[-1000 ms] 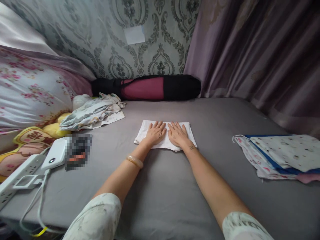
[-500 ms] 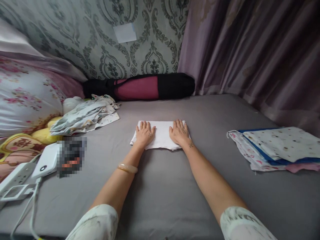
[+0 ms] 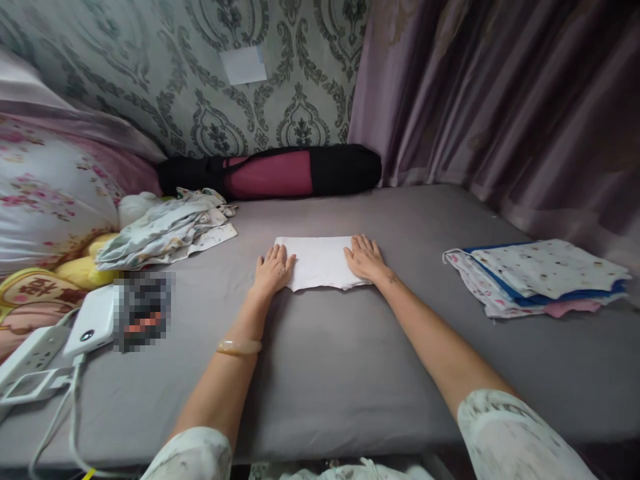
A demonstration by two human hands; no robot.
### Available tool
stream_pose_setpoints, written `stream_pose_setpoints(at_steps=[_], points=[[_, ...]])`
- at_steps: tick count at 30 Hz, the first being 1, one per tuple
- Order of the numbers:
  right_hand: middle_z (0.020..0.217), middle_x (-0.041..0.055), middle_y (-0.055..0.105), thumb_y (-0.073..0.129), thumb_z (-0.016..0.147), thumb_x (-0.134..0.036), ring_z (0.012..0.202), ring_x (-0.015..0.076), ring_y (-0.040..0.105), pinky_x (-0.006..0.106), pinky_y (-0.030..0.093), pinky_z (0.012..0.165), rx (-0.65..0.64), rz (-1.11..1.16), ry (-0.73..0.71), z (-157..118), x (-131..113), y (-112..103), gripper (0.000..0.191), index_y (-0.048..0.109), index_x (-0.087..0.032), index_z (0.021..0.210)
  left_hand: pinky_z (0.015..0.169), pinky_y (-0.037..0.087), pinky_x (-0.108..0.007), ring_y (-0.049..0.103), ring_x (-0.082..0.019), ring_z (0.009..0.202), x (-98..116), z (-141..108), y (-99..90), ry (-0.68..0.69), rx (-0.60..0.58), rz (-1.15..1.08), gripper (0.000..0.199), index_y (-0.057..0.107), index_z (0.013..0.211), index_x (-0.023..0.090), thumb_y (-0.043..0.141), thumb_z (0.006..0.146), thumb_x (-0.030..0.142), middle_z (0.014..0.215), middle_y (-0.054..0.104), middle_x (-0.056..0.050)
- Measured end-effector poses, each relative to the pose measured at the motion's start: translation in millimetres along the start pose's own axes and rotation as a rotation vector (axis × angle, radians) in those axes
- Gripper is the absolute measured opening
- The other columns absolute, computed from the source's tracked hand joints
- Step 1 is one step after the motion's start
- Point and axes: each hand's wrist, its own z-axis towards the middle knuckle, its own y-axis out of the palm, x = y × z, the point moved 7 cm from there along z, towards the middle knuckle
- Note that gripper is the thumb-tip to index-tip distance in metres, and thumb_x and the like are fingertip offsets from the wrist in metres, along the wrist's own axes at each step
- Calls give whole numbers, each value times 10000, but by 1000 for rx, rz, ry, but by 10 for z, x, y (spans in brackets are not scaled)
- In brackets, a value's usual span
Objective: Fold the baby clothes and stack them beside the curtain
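A folded white cloth garment (image 3: 320, 262) lies flat on the grey bed sheet (image 3: 320, 373), its front edge slightly wavy. My left hand (image 3: 273, 268) rests palm down over its left edge, fingers stretched away from me. On the right edge lies my right hand (image 3: 367, 259), also flat with the fingers extended. Neither hand grips the cloth. Beneath the palms, the garment's side edges are partly hidden.
Folded clothes (image 3: 545, 273) are stacked at the right. Crumpled clothes (image 3: 170, 227) lie at the left, near a floral pillow (image 3: 55, 193). A power strip (image 3: 35, 353) and white power bank (image 3: 93, 320) sit front left. A black and maroon bag (image 3: 270, 173) lies along the wall.
My hands have moved apart toward the cloth's outer edges, uncovering more of its middle. The camera view has shifted slightly.
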Motion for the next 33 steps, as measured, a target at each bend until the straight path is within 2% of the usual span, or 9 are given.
stream_pose_setpoints(at_steps=[4, 7, 11, 15, 19, 23, 28, 33], points=[[1573, 164, 261, 212, 991, -404, 1460, 275, 181, 439, 174, 1175, 23, -21, -1, -12, 53, 62, 633, 313, -18, 1483, 1153, 207, -538, 264, -293, 1447, -2, -1, 16, 11, 21, -55, 589, 341, 1464, 154, 230, 982, 474, 1559, 299, -165], [1565, 169, 278, 210, 994, -400, 1459, 274, 189, 462, 149, 1178, 9, -64, 7, -23, 7, 32, 627, 320, -20, 1481, 1154, 217, -518, 307, -262, 1431, -28, 0, -21, 4, 72, -108, 525, 388, 1422, 174, 260, 988, 439, 1536, 357, -149], [1574, 162, 259, 209, 998, -397, 1467, 272, 163, 495, 66, 1184, 58, -115, -39, -76, -276, -46, 609, 328, -54, 1487, 1134, 288, -435, 357, -238, 1401, -110, -11, -66, -15, 137, -153, 464, 429, 1377, 166, 296, 992, 387, 1495, 428, -134], [1588, 141, 228, 212, 997, -428, 1472, 264, 149, 496, 92, 1182, 33, -75, -98, -130, -555, 46, 615, 315, -93, 1502, 1094, 349, -393, 444, -243, 1338, -171, -35, -86, -4, 197, -160, 433, 464, 1336, 141, 309, 997, 361, 1415, 511, -155], [1578, 132, 261, 208, 996, -429, 1466, 257, 174, 495, 103, 1182, 11, -63, -73, -135, -568, 120, 614, 326, -95, 1497, 1083, 358, -435, 461, -263, 1319, -172, -42, -57, 54, 214, -137, 362, 509, 1262, 157, 335, 991, 322, 1350, 560, -163], [1579, 135, 260, 223, 994, -427, 1464, 265, 178, 500, 104, 1179, -35, -77, -55, -106, -568, 110, 611, 317, -97, 1500, 1094, 344, -462, 430, -283, 1344, -212, -16, -27, 68, 257, -178, 359, 495, 1273, 140, 355, 978, 291, 1369, 542, -172], [1584, 145, 238, 195, 1003, -407, 1469, 265, 155, 495, 87, 1176, -6, -36, -73, -49, -823, 92, 606, 294, -84, 1507, 1043, 419, -414, 543, -254, 1230, -313, 29, -53, 62, 344, -256, 362, 497, 1274, 128, 347, 963, 237, 1299, 590, -177], [1573, 138, 273, 204, 1002, -426, 1455, 268, 194, 495, 89, 1171, 34, -9, -120, -32, -999, 204, 609, 315, -94, 1500, 1014, 445, -393, 580, -246, 1175, -392, 56, -47, 16, 328, -276, 386, 500, 1279, 132, 334, 933, 172, 1255, 619, -162]])
